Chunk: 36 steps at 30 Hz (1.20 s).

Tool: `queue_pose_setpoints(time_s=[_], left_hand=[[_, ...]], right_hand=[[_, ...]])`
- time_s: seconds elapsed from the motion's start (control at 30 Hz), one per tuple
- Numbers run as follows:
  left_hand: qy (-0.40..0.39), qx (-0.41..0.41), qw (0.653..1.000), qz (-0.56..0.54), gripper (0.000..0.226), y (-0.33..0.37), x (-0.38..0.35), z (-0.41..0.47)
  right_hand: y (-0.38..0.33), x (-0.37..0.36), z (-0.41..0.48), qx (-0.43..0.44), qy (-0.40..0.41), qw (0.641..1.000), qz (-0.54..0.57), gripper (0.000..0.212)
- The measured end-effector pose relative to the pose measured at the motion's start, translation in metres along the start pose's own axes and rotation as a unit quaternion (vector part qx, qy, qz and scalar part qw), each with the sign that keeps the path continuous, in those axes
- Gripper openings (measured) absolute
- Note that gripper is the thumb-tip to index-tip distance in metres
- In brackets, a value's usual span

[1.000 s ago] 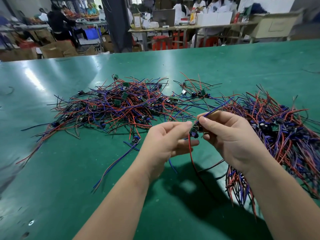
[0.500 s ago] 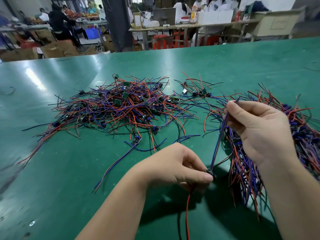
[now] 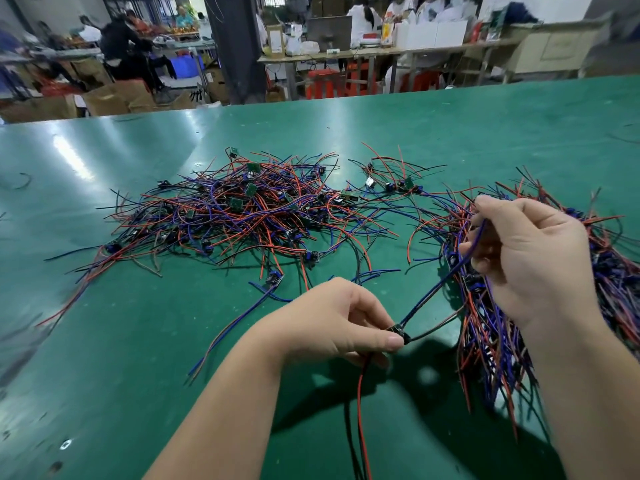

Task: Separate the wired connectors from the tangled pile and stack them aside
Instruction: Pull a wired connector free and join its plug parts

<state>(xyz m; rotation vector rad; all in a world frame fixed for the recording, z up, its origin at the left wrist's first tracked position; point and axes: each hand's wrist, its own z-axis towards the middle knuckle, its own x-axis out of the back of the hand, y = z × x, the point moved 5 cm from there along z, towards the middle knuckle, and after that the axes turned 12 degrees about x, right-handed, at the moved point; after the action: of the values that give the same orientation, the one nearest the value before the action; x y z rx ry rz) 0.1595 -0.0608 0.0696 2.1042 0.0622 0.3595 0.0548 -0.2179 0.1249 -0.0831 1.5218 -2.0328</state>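
— Wired connector [image 3: 398,331] front and centre: a small dark module, held above the green table [image 3: 138,341], pinched in the left hand [image 3: 339,323] low in the middle of the view.
— What's that grip doing?
— Thumb on top, fingers curled beneath, pressed tight onto the module. A red wire [image 3: 360,393] and a black one beside it drop from under the hand toward the near edge.
— And the right hand [image 3: 530,258]?
— Up and to the right, higher than the left. Its grip pinches a blue wire [image 3: 440,285] between thumb and forefinger, other fingers curled in; that wire runs taut on a diagonal down to the connector.
— So two hands on one piece, well apart?
— Yes, joined only by that blue lead. A thin dark strand also leaves the module toward the right.
— Where's the tangled pile [image 3: 242,213]?
— Farther back, left of centre on the table: red, blue and black leads crossing every way, small green boards and dark modules poking out. A few loose strands trail out near the left hand.
— And on the right?
— A second bundle [image 3: 491,341], its leads lying roughly one way, spreading below and behind the right hand and forearm. Whether the hand touches it, I can't tell; the hand covers that spot.
— Background?
— Cardboard boxes [image 3: 114,98], a dark pillar [image 3: 235,46], other tables with people at them, all blurred.
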Motion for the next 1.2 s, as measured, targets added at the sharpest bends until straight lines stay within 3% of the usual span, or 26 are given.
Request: queue_pose_setpoints(time_s=[0.07,0.17,0.27,0.33,0.4,0.53,0.6,0.63,0.67,0.73,0.77,0.83,0.9,1.0,1.2], left_hand=[[0.013,-0.024,0.999,-0.044,0.005,0.004,0.000,-0.001],[0.111,-0.081,0.975,-0.173,0.006,0.012,0.015,-0.001],[0.168,-0.076,0.951,-0.249,0.016,0.011,0.029,0.000],[0.170,-0.073,0.950,-0.251,0.023,0.010,0.028,0.001],[0.168,-0.092,0.953,-0.235,0.025,0.012,0.022,0.002],[0.176,-0.143,0.950,-0.216,0.027,0.017,0.017,0.002],[0.236,-0.144,0.945,-0.173,0.035,0.017,0.028,-0.002],[0.307,-0.136,0.933,-0.128,0.040,0.014,0.038,-0.004],[0.400,-0.116,0.908,-0.045,0.044,0.010,0.051,-0.008],[0.575,-0.053,0.802,0.154,0.037,0.004,0.073,-0.023],[0.610,-0.030,0.769,0.188,0.031,0.000,0.081,-0.028],[0.624,0.031,0.753,0.209,0.022,-0.009,0.094,-0.031],[0.602,0.142,0.732,0.285,0.029,-0.023,0.102,-0.026],[0.529,0.248,0.753,0.303,0.044,-0.041,0.106,-0.017],[0.562,0.154,0.790,0.193,0.020,-0.034,0.105,-0.017]], right_hand=[[0.000,-0.003,0.001,-0.023,-0.015,0.998,0.054,0.022],[0.003,-0.014,0.001,-0.057,-0.088,0.989,0.103,0.026],[0.009,-0.028,-0.012,-0.039,-0.235,0.971,-0.026,0.049],[0.012,-0.040,-0.026,-0.003,-0.338,0.936,-0.099,0.047],[0.011,-0.048,-0.034,0.058,-0.375,0.911,-0.162,0.042],[0.001,-0.047,-0.035,0.168,-0.357,0.891,-0.224,0.046],[-0.003,-0.041,-0.028,0.199,-0.311,0.894,-0.253,0.041],[-0.004,-0.034,-0.022,0.202,-0.275,0.900,-0.270,0.041],[-0.007,-0.026,-0.014,0.200,-0.234,0.907,-0.288,0.042],[-0.012,-0.005,0.004,0.192,-0.152,0.912,-0.328,0.044],[-0.014,0.008,0.012,0.188,-0.112,0.909,-0.356,0.044],[-0.016,0.034,0.026,0.168,-0.060,0.882,-0.436,0.045],[-0.011,0.051,0.034,0.123,-0.049,0.852,-0.506,0.053],[-0.008,0.050,0.035,0.094,-0.057,0.837,-0.537,0.057],[-0.015,0.014,0.013,0.182,-0.091,0.870,-0.450,0.038]])
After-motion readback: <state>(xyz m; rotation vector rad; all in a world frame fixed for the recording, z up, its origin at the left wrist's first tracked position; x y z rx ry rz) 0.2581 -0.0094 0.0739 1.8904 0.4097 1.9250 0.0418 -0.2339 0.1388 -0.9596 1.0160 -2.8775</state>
